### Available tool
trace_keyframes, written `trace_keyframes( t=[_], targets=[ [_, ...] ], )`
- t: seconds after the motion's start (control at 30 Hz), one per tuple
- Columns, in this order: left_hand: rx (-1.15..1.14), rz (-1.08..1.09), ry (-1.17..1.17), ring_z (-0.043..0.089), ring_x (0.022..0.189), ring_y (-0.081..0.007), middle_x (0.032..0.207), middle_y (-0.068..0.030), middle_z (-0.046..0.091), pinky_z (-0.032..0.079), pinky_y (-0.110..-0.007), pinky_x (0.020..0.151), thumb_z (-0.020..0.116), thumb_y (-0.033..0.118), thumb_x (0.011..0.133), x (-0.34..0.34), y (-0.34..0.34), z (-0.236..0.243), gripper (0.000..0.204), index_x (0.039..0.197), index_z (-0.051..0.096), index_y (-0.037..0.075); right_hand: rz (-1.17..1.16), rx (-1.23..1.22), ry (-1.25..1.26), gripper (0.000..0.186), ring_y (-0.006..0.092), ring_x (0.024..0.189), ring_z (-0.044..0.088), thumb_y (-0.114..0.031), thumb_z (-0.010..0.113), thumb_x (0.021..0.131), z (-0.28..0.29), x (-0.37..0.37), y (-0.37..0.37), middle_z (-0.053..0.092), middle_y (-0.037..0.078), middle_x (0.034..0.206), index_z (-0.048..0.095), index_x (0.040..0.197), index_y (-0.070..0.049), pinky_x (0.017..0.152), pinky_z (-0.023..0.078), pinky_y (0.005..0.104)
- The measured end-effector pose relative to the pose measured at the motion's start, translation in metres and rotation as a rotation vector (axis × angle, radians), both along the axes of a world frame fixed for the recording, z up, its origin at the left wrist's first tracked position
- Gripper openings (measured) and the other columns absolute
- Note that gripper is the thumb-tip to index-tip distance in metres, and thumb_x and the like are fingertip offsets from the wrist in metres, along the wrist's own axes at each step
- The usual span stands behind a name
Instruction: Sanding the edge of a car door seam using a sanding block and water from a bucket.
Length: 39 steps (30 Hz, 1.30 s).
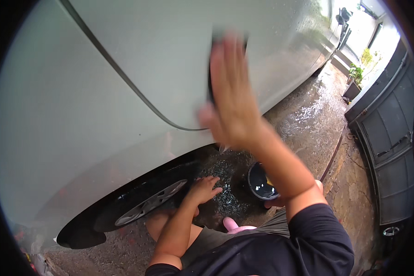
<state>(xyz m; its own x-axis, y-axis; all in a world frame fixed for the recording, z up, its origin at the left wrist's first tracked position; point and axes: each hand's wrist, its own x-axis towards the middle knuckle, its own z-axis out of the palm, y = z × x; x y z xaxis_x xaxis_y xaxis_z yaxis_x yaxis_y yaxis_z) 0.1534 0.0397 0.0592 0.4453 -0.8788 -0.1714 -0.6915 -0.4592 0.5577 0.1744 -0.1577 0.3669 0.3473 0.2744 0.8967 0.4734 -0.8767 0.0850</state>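
My right hand [227, 92], blurred, lies long-fingered over a dark pad [215, 39] against the white car's side panel [156, 55], just right of a curved door seam. Much of the pad is hidden behind the hand. Lower down, my left hand [206, 188] has its fingers spread, with nothing visible in them, beside the car's wheel [149, 202]. A black bucket [257, 193] stands on the wet ground, partly behind my right forearm, with a yellow item [269, 181] inside that is too hidden to make out.
A dark grey metal gate [384, 138] runs along the right. Potted plants [354, 80] stand by a white wall at the back right. A hose-like line [331, 161] lies on the wet ground [303, 124]. A pink footwear item [230, 225] shows below my hands.
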Motion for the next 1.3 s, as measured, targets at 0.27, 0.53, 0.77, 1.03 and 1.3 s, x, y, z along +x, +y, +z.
trace_keyframes(
  t=[0.27, 0.53, 0.77, 1.03, 1.3],
  targets=[
    [-0.211, 0.102, -0.09, 0.067, 0.121, -0.0375, 0.136, -0.0176, 0.068, 0.052, -0.052, 0.104, 0.07, 0.039, 0.1, 0.0, 0.01, 0.02, 0.047, 0.133, 0.067, 0.006, 0.036, 0.025, 0.019, 0.087, 0.0546, 0.161, 0.011, -0.044, 0.052, 0.105, 0.069, 0.009, 0.01, 0.012, 0.036, 0.173, 0.019, 0.166, 0.008, 0.129, 0.011, 0.0632],
    [-0.552, 0.171, -1.431, 0.059, 0.137, -0.0455, 0.145, -0.0224, 0.064, 0.044, -0.06, 0.116, 0.062, 0.024, 0.103, -0.017, 0.056, 0.302, 0.038, 0.134, 0.069, 0.004, 0.386, 0.596, 0.674, 0.081, 0.041, 0.166, 0.004, -0.035, 0.044, 0.108, -0.131, -0.103, -0.008, 0.005, 0.027, 0.178, 0.009, 0.171, 0.002, 0.133, 0.008, 0.0483],
    [-0.031, 0.411, -1.76, 0.022, 0.162, -0.0398, 0.176, -0.0178, 0.02, 0.019, -0.058, 0.131, 0.069, 0.049, 0.096, 0.028, -0.046, 0.421, 0.089, 0.169, 0.032, 0.014, 0.9, 1.93, 1.144, 0.082, 0.0264, 0.159, 0.032, -0.049, 0.055, 0.104, -0.241, -0.206, 0.015, 0.031, 0.01, 0.174, 0.025, 0.172, -0.015, 0.13, 0.021, 0.0506],
    [0.218, -0.06, -1.549, 0.011, 0.167, -0.029, 0.18, -0.013, 0.013, 0.009, -0.05, 0.134, 0.059, 0.06, 0.098, 0.042, -0.131, 0.281, 0.102, 0.171, 0.016, 0.003, 0.659, 2.025, 1.269, 0.06, 0.021, 0.122, 0.065, -0.001, 0.065, 0.102, -0.288, -0.243, -0.03, 0.063, 0.007, 0.141, 0.05, 0.158, -0.014, 0.104, 0.06, 0.0443],
    [-0.154, 0.296, -1.744, 0.015, 0.165, -0.0381, 0.178, -0.0192, 0.016, 0.016, -0.057, 0.131, 0.056, 0.062, 0.102, 0.053, -0.065, 0.424, 0.098, 0.171, 0.017, 0.004, 0.189, 2.172, 1.172, 0.05, 0.0257, 0.108, 0.07, 0.007, 0.044, 0.105, -0.364, -0.271, -0.085, 0.067, 0.013, 0.132, 0.062, 0.148, -0.01, 0.086, 0.068, 0.0479]
  ],
)
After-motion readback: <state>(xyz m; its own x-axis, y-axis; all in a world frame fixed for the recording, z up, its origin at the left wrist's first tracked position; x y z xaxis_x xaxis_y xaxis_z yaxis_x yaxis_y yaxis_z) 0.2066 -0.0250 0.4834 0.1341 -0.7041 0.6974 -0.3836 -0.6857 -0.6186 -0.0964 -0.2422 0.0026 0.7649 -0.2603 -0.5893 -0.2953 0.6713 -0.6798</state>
